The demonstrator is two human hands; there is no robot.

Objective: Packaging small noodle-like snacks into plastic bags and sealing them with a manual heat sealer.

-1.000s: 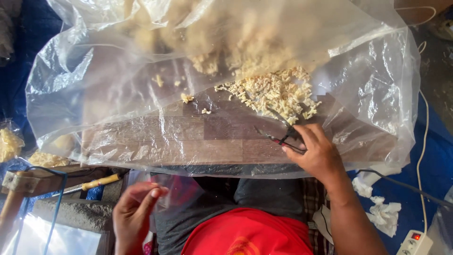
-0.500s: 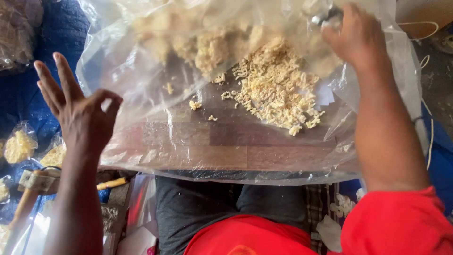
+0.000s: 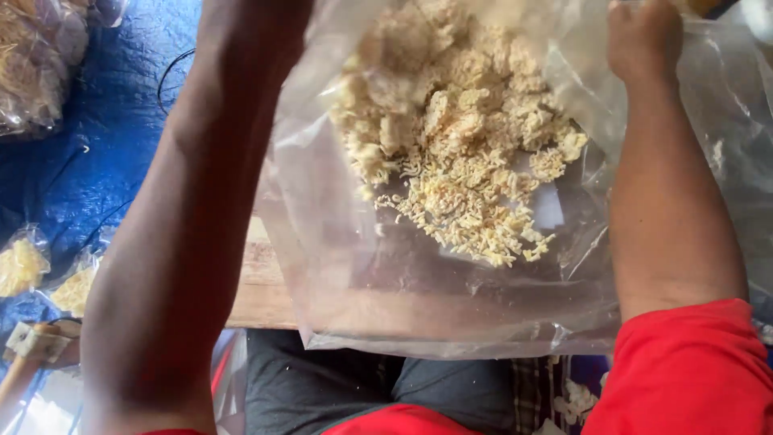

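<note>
Clear plastic bag: lies on wooden counter, pale broken noodles heaped inside. Right hand closed on bag's far edge. Left hand out of frame above bag; grip cannot be told.

— So where are we? Looks like a small home-style food packing spot, worked right down at floor level.

— Agreed. There's a blue tarp spread as the ground cover, and a low wooden board serving as the bench.

— And the big clear plastic bag of broken dried noodles?

— Bulk stock. Small filled packets lie at the left, another full bag up top.
</note>
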